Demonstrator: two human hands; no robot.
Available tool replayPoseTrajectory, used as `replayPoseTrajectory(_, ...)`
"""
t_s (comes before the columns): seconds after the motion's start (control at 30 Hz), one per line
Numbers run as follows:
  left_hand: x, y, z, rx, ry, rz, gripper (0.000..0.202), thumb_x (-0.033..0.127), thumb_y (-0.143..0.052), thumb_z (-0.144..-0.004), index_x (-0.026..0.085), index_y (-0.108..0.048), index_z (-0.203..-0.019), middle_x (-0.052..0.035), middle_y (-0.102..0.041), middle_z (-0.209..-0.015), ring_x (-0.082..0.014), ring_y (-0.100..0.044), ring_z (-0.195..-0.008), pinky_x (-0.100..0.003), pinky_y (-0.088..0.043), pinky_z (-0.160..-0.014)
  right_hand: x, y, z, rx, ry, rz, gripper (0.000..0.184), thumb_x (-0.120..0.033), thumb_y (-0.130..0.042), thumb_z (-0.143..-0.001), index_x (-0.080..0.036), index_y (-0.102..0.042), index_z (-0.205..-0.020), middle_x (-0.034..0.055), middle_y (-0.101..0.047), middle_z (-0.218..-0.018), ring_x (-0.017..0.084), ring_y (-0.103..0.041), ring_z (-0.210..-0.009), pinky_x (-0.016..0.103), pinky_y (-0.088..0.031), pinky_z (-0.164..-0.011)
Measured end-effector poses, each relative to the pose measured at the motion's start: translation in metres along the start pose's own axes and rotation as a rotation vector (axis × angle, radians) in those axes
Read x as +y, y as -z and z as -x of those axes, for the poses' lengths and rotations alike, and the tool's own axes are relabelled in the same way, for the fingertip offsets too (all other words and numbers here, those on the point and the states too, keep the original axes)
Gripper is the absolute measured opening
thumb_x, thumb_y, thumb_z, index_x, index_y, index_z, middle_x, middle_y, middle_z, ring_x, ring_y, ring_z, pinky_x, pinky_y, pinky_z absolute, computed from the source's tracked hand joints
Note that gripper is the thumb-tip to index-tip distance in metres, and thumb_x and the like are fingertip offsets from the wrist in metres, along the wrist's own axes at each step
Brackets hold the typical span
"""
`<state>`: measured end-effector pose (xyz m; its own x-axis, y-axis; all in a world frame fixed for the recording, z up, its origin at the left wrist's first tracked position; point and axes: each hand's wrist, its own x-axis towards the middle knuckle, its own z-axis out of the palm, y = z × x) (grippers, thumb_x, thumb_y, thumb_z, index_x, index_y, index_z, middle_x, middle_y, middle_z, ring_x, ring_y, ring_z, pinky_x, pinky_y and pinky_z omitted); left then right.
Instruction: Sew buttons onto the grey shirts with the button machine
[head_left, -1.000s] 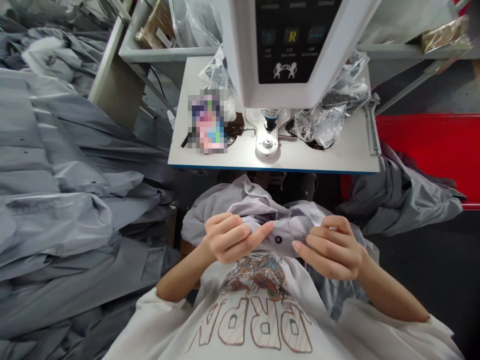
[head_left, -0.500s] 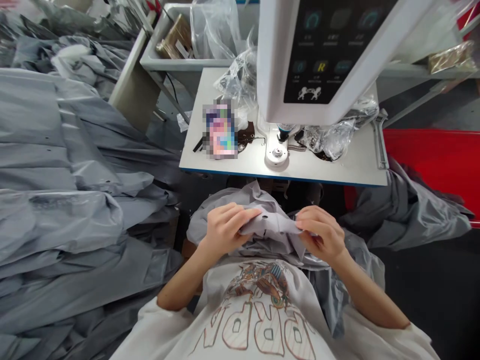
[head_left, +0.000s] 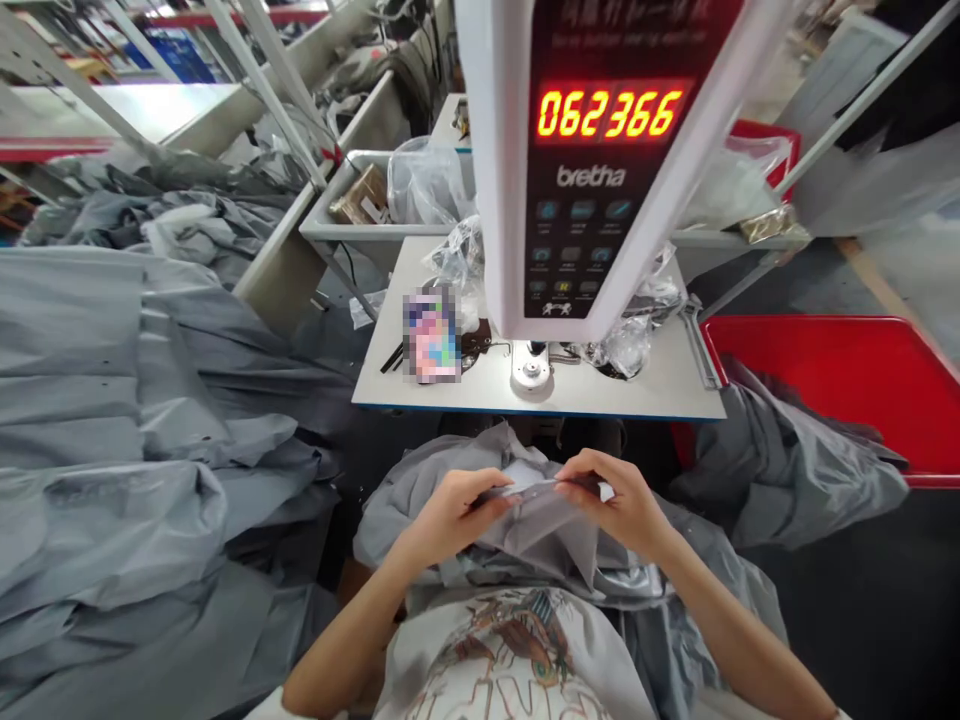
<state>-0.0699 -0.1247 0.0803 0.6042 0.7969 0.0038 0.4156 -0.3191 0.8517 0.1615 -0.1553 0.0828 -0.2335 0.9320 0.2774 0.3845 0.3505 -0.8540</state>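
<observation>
In my lap lies a grey shirt (head_left: 465,535), and its folded front edge (head_left: 536,497) runs between my two hands. My left hand (head_left: 450,517) pinches that edge from the left, and my right hand (head_left: 615,503) pinches it from the right, fingertips nearly meeting. Ahead of my hands stands the white head of a button sewing machine (head_left: 592,170), with a red LED counter reading 062366. Its needle area (head_left: 532,370) sits on a white work table (head_left: 645,390), beyond my hands and apart from them.
A large pile of grey shirts (head_left: 112,400) lies to my left, and more grey cloth (head_left: 787,480) hangs over a red tray (head_left: 817,390) to my right. The table holds a pixelated phone (head_left: 431,335) and plastic bags (head_left: 622,345). A metal shelf (head_left: 360,225) stands behind.
The view has tilted up, showing more of the machine and the room. My hands have moved closer together, and the shirt's front edge is now folded tight between them, its buttonhole hidden.
</observation>
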Motion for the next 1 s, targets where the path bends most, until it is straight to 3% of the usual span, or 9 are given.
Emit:
replayPoseTrajectory(0.13,-0.009,-0.011,0.000,0.036,0.181,0.089,0.037,0.042,-0.044,-0.093,0.014,-0.059,-0.072,0.0025,-0.047,-0.059,-0.0090,-0.040,-0.056,-0.020,-0.031,-0.052,0.028,0.017,-0.010,0.029,-0.104,0.038,0.012,-0.029,-0.059,-0.088,-0.018,-0.063,-0.083,0.0008,-0.064,-0.073,0.012,-0.059,-0.064,0.021,-0.046,-0.056)
replayPoseTrajectory(0.33,-0.028,-0.037,0.011,0.164,0.401,0.240,0.045,0.056,-0.046,-0.088,0.015,-0.053,-0.070,0.0021,-0.046,-0.063,-0.0109,-0.040,-0.061,-0.021,-0.033,-0.057,0.091,0.075,-0.043,0.482,-0.141,0.418,0.018,-0.031,-0.051,-0.089,-0.017,-0.063,-0.090,0.0041,-0.065,-0.080,0.014,-0.057,-0.067,0.027,-0.046,-0.065)
replayPoseTrajectory(0.4,-0.030,-0.044,0.015,0.176,0.429,0.264,0.047,0.059,-0.047,-0.087,0.015,-0.054,-0.071,0.0018,-0.046,-0.063,-0.0115,-0.040,-0.062,-0.021,-0.034,-0.057,0.105,0.093,-0.054,0.530,-0.165,0.533,0.018,-0.029,-0.050,-0.088,-0.017,-0.064,-0.089,0.0050,-0.065,-0.081,0.015,-0.055,-0.065,0.028,-0.045,-0.066)
replayPoseTrajectory(0.5,-0.029,-0.051,0.018,0.170,0.439,0.261,0.047,0.059,-0.047,-0.086,0.015,-0.054,-0.071,0.0017,-0.045,-0.063,-0.0115,-0.040,-0.062,-0.021,-0.034,-0.057,0.115,0.110,-0.072,0.491,-0.156,0.597,0.019,-0.027,-0.048,-0.087,-0.017,-0.065,-0.087,0.0064,-0.065,-0.084,0.016,-0.055,-0.067,0.029,-0.044,-0.068)
replayPoseTrajectory(0.63,-0.029,-0.058,0.017,0.218,0.447,0.252,0.053,0.065,-0.044,-0.086,0.016,-0.051,-0.066,0.0005,-0.047,-0.063,-0.0128,-0.043,-0.062,-0.023,-0.038,-0.058,0.112,0.131,-0.109,0.645,-0.124,0.608,0.027,-0.030,-0.040,-0.092,-0.015,-0.063,-0.097,0.0108,-0.067,-0.096,0.019,-0.059,-0.081,0.028,-0.045,-0.075)
replayPoseTrajectory(0.7,-0.029,-0.063,0.016,0.261,0.466,0.242,0.059,0.071,-0.042,-0.082,0.017,-0.056,-0.068,-0.0025,-0.056,-0.069,-0.0168,-0.052,-0.070,-0.025,-0.046,-0.067,0.112,0.144,-0.137,0.533,-0.126,0.662,0.030,-0.028,-0.038,-0.093,-0.015,-0.063,-0.102,0.0122,-0.067,-0.102,0.020,-0.060,-0.088,0.028,-0.044,-0.080)
replayPoseTrajectory(0.8,-0.029,-0.071,0.015,0.325,0.507,0.204,0.064,0.077,-0.044,-0.076,0.018,-0.067,-0.081,-0.0067,-0.067,-0.087,-0.0225,-0.060,-0.087,-0.031,-0.049,-0.085,0.119,0.163,-0.182,0.074,-0.190,0.809,0.031,-0.023,-0.039,-0.093,-0.014,-0.066,-0.105,0.0128,-0.068,-0.109,0.021,-0.061,-0.095,0.026,-0.040,-0.082)
replayPoseTrajectory(0.87,-0.028,-0.075,0.015,0.322,0.485,0.175,0.063,0.077,-0.044,-0.077,0.019,-0.069,-0.082,-0.0063,-0.067,-0.086,-0.0219,-0.060,-0.085,-0.031,-0.050,-0.084,0.129,0.170,-0.205,-0.141,-0.252,0.879,0.029,-0.020,-0.043,-0.090,-0.012,-0.069,-0.100,0.0138,-0.070,-0.106,0.020,-0.062,-0.094,0.026,-0.039,-0.079)
replayPoseTrajectory(1.0,-0.022,-0.075,0.017,0.247,0.363,0.139,0.063,0.076,-0.038,-0.081,0.019,-0.061,-0.064,-0.0029,-0.056,-0.065,-0.0164,-0.052,-0.065,-0.026,-0.048,-0.065,0.152,0.174,-0.225,-0.190,-0.291,0.898,0.014,-0.012,-0.061,-0.075,-0.011,-0.073,-0.083,0.0119,-0.073,-0.083,0.017,-0.062,-0.072,0.024,-0.039,-0.067)
